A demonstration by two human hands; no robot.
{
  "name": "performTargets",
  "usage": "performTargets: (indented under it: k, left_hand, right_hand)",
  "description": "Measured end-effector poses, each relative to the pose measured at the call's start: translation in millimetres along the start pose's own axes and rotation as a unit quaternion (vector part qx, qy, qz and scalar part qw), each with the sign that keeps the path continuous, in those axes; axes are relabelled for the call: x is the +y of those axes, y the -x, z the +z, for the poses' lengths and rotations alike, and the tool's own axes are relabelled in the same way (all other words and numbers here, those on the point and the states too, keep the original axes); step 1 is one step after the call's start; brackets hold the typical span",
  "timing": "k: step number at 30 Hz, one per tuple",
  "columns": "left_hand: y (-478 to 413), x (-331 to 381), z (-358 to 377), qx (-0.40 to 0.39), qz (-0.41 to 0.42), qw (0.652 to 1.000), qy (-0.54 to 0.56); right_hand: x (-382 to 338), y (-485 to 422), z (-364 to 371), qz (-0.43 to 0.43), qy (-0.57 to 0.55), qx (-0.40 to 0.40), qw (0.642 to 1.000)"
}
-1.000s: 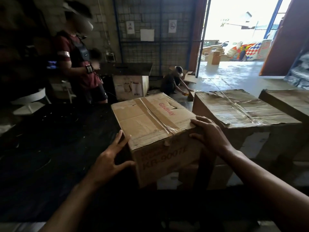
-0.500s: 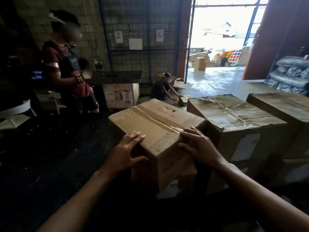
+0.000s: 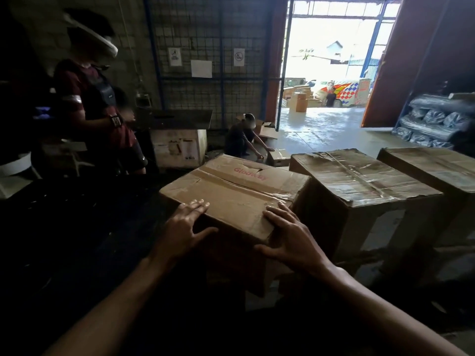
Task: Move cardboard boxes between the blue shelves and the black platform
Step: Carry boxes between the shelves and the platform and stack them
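A taped cardboard box with red lettering sits at the right edge of the dark black platform. My left hand lies on the box's near left top edge, fingers spread flat and thumb down the front face. My right hand presses on the near right corner, fingers straight on top and thumb on the front. A second taped box stands right beside it, and a third box is farther right.
A person in a dark red shirt stands at the platform's far left. Another person crouches on the floor by flat cardboard. A white crate stands behind. Wrapped rolls lie at right; the doorway is lit.
The box has turned and slid so its short end faces me. Both hands moved from its sides onto the near top edge. The view shifted slightly left.
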State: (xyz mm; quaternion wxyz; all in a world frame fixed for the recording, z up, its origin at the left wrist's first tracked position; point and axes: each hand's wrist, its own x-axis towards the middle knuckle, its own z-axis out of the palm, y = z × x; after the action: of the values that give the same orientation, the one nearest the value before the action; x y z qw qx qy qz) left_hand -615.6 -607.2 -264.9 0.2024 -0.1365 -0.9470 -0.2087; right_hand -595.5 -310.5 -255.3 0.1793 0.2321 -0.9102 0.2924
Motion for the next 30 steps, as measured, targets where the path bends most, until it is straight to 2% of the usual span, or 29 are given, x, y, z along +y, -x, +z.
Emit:
performTargets:
  k: [2, 4, 7, 9, 12, 15, 18, 20, 24, 28, 30]
  left_hand:
    - [-13, -24, -10, -0.01, -0.011, 1.0, 0.005]
    - [-28, -51, -21, -0.01, -0.056, 0.998, 0.018]
    - [-41, -88, -33, -0.053, -0.138, 0.987, 0.067]
    - [-42, -101, -37, -0.073, -0.15, 0.979, 0.118]
    - [-30, -92, -40, -0.011, -0.146, 0.978, 0.149]
    - [-3, -61, -36, 0.106, -0.125, 0.974, 0.157]
    - [23, -35, -35, 0.14, -0.1, 0.973, 0.155]
    - [23, -39, -36, 0.102, -0.073, 0.98, 0.154]
    - [4, -61, -42, -0.088, -0.041, 0.985, 0.139]
    - [11, -58, -35, -0.073, -0.022, 0.99, 0.119]
    - [21, -46, -33, -0.069, 0.027, 0.992, 0.104]
  right_hand:
    - [7, -3, -3, 0.016, -0.004, 0.009, 1.0]
    - [7, -2, -5, 0.025, -0.003, 0.016, 1.0]
    - [-3, 2, 0, -0.002, 0.008, 0.0, 1.0]
    - [-8, 5, 5, -0.015, 0.013, -0.01, 1.0]
    - [-1, 1, 3, -0.006, 0.023, 0.002, 1.0]
    - [16, -11, -8, 0.025, 0.048, 0.016, 0.998]
    - [28, -26, -18, 0.047, 0.087, 0.025, 0.995]
    - [30, -32, -18, 0.037, 0.112, 0.022, 0.993]
    - [23, -33, -7, 0.003, 0.101, -0.006, 0.995]
    - [26, -38, -4, 0.01, 0.089, 0.019, 0.996]
    - [34, -43, -4, 0.037, 0.09, 0.051, 0.994]
